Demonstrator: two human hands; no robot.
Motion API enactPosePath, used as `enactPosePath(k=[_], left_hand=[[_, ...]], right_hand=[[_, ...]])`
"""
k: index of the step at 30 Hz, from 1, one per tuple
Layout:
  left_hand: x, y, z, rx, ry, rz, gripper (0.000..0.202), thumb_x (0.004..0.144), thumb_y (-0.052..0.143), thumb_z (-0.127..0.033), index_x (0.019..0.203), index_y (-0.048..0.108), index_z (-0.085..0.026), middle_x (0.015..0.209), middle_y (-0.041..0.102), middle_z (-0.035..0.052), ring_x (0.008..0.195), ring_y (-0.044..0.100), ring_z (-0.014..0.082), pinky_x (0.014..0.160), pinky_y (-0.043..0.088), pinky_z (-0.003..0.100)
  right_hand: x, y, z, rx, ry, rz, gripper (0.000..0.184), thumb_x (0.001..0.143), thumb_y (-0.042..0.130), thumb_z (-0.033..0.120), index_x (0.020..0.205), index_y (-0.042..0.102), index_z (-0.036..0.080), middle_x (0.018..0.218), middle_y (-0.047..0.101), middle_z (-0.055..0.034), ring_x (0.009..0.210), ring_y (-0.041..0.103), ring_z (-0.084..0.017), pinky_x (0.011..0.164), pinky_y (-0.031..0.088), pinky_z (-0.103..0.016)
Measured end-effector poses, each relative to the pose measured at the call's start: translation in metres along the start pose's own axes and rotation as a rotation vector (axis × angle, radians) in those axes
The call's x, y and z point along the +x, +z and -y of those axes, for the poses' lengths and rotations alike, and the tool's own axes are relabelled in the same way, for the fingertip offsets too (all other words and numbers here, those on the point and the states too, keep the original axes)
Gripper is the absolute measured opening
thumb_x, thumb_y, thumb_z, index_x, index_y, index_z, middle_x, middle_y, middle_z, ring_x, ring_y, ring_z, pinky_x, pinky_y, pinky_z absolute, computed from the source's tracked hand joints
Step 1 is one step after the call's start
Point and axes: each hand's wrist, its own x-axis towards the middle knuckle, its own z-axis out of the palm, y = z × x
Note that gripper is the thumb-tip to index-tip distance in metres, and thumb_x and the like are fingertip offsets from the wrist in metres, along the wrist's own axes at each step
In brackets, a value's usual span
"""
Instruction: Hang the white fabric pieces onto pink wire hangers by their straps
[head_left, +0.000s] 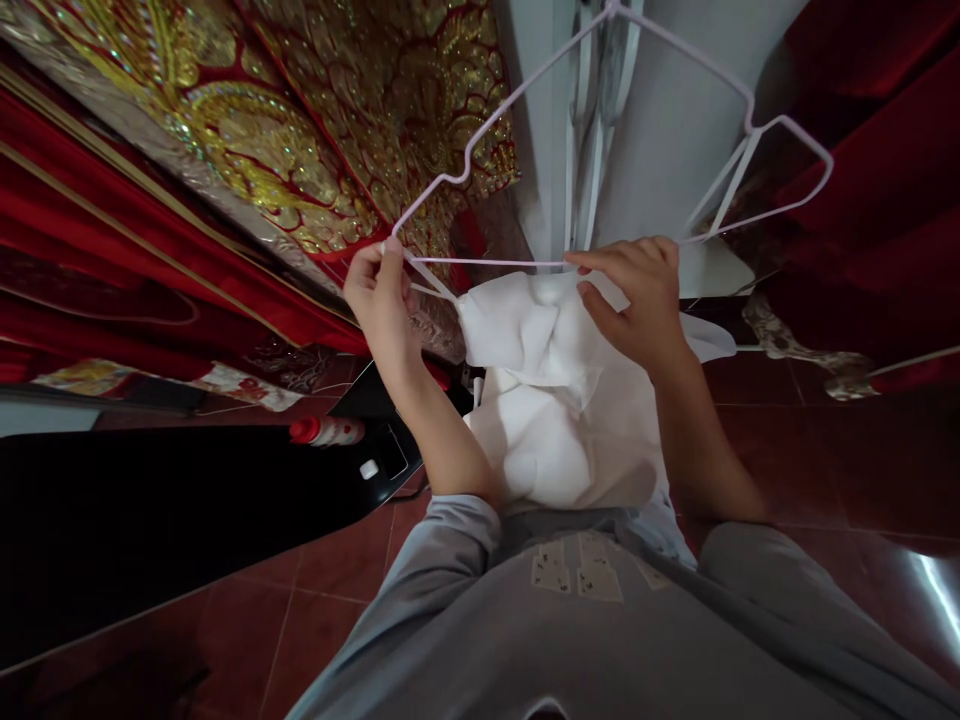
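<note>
A pale pink clothes hanger [517, 95] stands across the upper middle of the head view. My left hand [382, 290] is closed at its left lower corner, thumb and fingers pinching there beside a thin white strap [435, 280]. On the bottom bar, my right hand [637, 300] grips loosely, index finger along the bar and thumb a little below; its other fingers are partly hidden. Below both hands hangs a sheer white garment [540, 410], bunched against my lap. Another white strap [735, 185] loops over the hanger's right notch.
Red and gold sequinned garments [300, 130] hang close on the left, dark red cloth [892, 170] on the right. A black table [187, 520] at left holds a red-capped bottle [328, 431], a phone [392, 452] and a small white case [368, 468]. Red floor tiles lie below.
</note>
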Motion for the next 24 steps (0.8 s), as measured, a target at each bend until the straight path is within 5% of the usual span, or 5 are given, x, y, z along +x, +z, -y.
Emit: enactPosePath(k=[3,6,10,14,24], left_hand=[[-0.009,-0.002,0.008,-0.046,-0.036,0.063,0.054,0.100,0.079,-0.065,0.076,0.057,-0.022,0.062,0.020,-0.0078,0.048,0.013,0.0077,0.046,0.009,0.030],[-0.016,-0.004,0.011,-0.099,-0.088,0.143,0.039,0.089,0.096,-0.041,0.073,0.065,-0.022,0.060,0.030,-0.0088,0.046,0.017,0.0059,0.043,0.015,0.027],[-0.022,-0.002,0.010,-0.079,-0.136,0.159,0.026,0.097,0.085,-0.029,0.075,0.073,-0.022,0.058,0.032,-0.0081,0.043,0.025,0.0067,0.042,0.026,0.025],[-0.029,0.006,0.008,-0.024,-0.122,0.211,0.037,0.104,0.074,-0.048,0.077,0.078,-0.023,0.058,0.042,-0.0026,0.045,0.035,0.0111,0.042,0.032,0.025],[-0.038,0.022,0.006,-0.037,-0.099,0.321,0.013,0.095,0.072,-0.022,0.096,0.085,-0.023,0.116,0.083,0.0097,0.067,0.062,0.0134,0.046,0.038,0.021]], right_hand=[[0.001,-0.001,0.001,0.000,-0.004,0.005,0.032,0.108,0.055,0.041,0.127,0.079,0.033,0.110,0.081,-0.0033,0.102,0.069,-0.026,0.112,0.047,-0.057],[0.002,-0.002,0.001,-0.001,-0.034,-0.012,0.031,0.107,0.056,0.038,0.128,0.078,0.033,0.109,0.081,-0.0031,0.100,0.069,-0.025,0.109,0.047,-0.055],[0.001,-0.003,0.002,0.003,-0.063,-0.024,0.031,0.107,0.058,0.036,0.130,0.078,0.033,0.108,0.081,-0.0023,0.098,0.069,-0.024,0.108,0.047,-0.055],[0.000,-0.001,0.004,0.008,-0.001,0.018,0.035,0.109,0.052,0.039,0.135,0.076,0.036,0.113,0.080,-0.0036,0.106,0.069,-0.027,0.114,0.046,-0.059],[0.000,-0.001,0.003,0.005,0.014,0.041,0.037,0.109,0.052,0.041,0.137,0.075,0.037,0.114,0.080,-0.0040,0.110,0.069,-0.027,0.118,0.046,-0.060]])
